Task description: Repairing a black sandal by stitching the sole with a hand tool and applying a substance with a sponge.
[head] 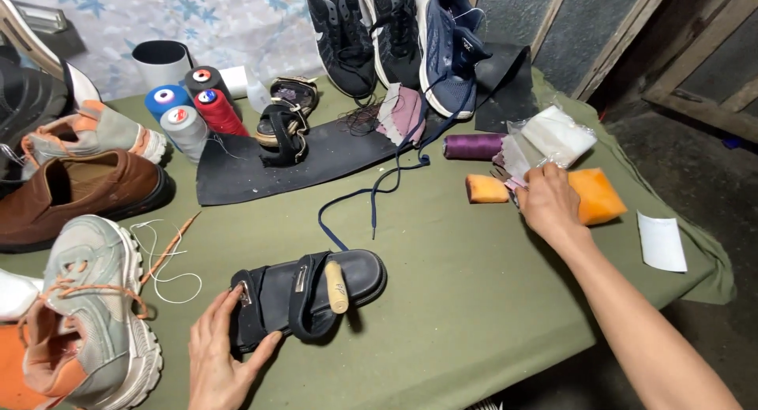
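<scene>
A small black sandal (316,293) lies on the green cloth-covered table (442,268) near the front edge, with a short wooden-handled tool (337,287) resting across its strap. My left hand (217,355) rests on the sandal's heel end, thumb and fingers around it. My right hand (547,202) reaches to the right side of the table, fingers down on a small pile of scraps between an orange sponge (598,195) and a smaller orange piece (486,189). A clear plastic bag with white material (553,138) lies just beyond that hand.
Thread cones (193,114) and a purple spool (472,146) stand on the table. A black rubber sheet (260,169) carries a second sandal (283,126). Sneakers (391,35) hang at the back, other shoes (79,189) crowd the left. A blue lace (379,190) and an awl with white thread (167,252) lie loose.
</scene>
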